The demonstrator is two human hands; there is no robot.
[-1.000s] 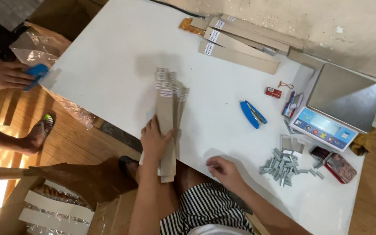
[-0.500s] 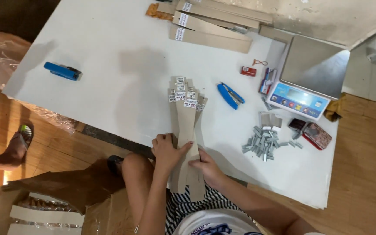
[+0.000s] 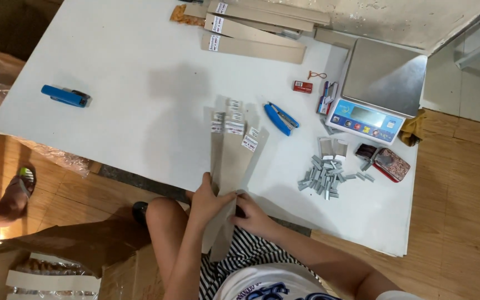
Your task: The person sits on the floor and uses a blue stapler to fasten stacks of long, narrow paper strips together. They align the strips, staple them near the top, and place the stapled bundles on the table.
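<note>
A fanned stack of long tan paper sleeves with small white labels at the far ends lies over the near edge of the white table. My left hand grips the stack's near end from the left. My right hand holds the same end from the right, fingers curled under it. The near ends of the sleeves hang past the table edge over my lap.
A blue stapler lies far left, another blue stapler just right of the stack. Staple strips, a digital scale, a small red box and more tan sleeves sit beyond. Another person's sandalled foot is on the floor left.
My right hand came off the table and joined the left on the stack's near end. The other person's hand left the blue stapler on the table. The view shifted left.
</note>
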